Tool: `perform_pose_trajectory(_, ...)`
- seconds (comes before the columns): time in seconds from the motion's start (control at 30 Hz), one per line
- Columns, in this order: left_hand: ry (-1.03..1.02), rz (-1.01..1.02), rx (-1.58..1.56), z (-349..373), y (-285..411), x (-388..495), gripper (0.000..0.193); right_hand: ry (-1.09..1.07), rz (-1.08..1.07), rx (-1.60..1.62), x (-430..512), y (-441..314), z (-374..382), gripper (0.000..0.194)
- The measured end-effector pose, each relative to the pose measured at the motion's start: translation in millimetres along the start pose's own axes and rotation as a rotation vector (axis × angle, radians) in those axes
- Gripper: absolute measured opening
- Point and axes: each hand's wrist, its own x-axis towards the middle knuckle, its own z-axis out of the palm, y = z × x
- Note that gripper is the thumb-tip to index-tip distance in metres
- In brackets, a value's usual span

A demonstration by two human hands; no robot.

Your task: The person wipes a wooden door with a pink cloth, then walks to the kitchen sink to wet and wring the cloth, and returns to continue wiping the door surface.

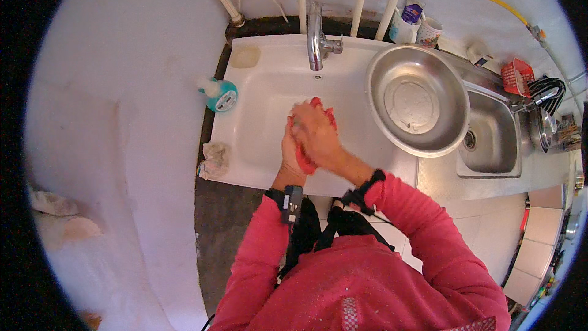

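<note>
Over the white sink basin (pixel 257 147), both of my hands are pressed together around a crumpled red cloth (pixel 307 162). My left hand (pixel 289 147) lies under and beside it. Across the top of it lies my right hand (pixel 317 133), blurred at the fingers. Red edges of the cloth stick out past the fingers and below the palms. The chrome faucet (pixel 316 46) stands behind the hands, and no water stream shows from it.
A large metal basin (pixel 374 115) rests at the right, partly over a steel sink (pixel 491 170). A teal pump bottle (pixel 223 95) and a crumpled pale cloth (pixel 215 160) are at the left edge. Cups (pixel 429 32), a red basket (pixel 517 77) and white pipes (pixel 301 0) line the back.
</note>
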Motion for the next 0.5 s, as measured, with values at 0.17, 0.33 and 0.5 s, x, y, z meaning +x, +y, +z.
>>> perform_pose_trajectory(0.17, -0.071, 0.187, 0.331, 0, 1, 0, 0.049, 0.006, 0.012, 0.042, -14, 8, 23, 0.034)
perform_pose_trajectory(0.33, 0.112, 0.033, 0.395, 8, -10, -8, 0.052, 0.072, 0.256, 0.1, 4, 93, 50, 0.033)
perform_pose_trajectory(0.5, 0.042, -0.008, 0.334, 6, -7, -9, 0.057, 0.135, 0.492, 0.146, 15, 98, 16, 0.032)
